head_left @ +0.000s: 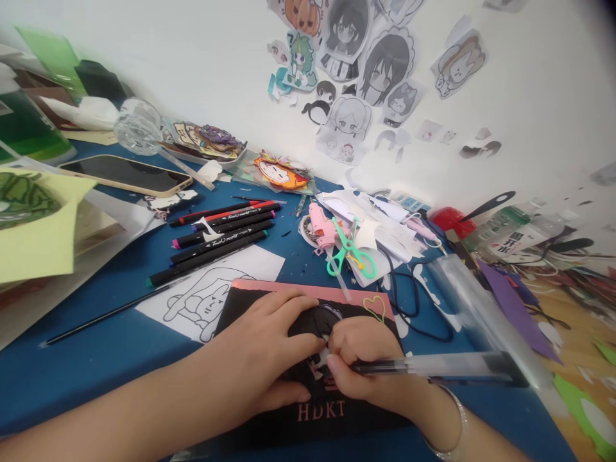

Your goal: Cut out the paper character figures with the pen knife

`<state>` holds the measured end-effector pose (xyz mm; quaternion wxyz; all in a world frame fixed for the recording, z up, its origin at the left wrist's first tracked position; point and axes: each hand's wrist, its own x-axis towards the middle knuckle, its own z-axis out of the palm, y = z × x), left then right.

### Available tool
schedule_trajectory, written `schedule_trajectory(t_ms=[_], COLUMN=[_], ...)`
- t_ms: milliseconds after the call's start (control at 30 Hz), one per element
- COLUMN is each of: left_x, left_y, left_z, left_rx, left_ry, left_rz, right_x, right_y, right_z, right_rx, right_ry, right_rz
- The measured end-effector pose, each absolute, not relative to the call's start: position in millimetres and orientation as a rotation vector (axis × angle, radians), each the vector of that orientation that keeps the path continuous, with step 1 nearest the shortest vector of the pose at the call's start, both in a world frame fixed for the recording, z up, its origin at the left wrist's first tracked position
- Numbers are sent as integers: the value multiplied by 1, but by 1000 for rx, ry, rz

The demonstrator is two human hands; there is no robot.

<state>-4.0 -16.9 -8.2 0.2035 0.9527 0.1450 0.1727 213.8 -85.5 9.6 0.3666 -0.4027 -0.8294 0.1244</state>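
Note:
My left hand (262, 340) lies with its fingers spread over a black notebook (375, 410) with a pink top band and the letters HDKT. Under and between my hands is a dark-haired cartoon cutout (321, 316), mostly covered. My right hand (363, 356) is closed round a pen (447, 366) with a clear barrel, its back end pointing right. The pen's tip is hidden behind my fingers, close to the cutout. Beneath the notebook's left edge shows a sheet with a line drawing (212, 298).
Several black markers (221, 247) lie left of centre, beside a thin pen refill (110, 314). A phone (128, 174) is farther back. Green scissors (350, 251) rest on a pink glue gun (321, 224). Paper scraps (380, 215) and a dark cord (409, 314) lie to the right.

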Motion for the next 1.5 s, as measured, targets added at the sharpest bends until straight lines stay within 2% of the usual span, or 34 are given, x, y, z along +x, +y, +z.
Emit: schedule_trajectory(t_ms=[433, 700, 1500], left_x=[-3, -1, -3], left_y=[-17, -15, -16], left_z=[-17, -8, -10], left_rx=[2680, 2698, 2700], left_ry=[391, 372, 363], left_rz=[542, 523, 546], right_x=[214, 215, 215], right_y=[-84, -85, -85], right_z=[9, 10, 10], right_rx=[-991, -1021, -1020], right_ry=[-2071, -2107, -2095], right_rz=[428, 289, 338])
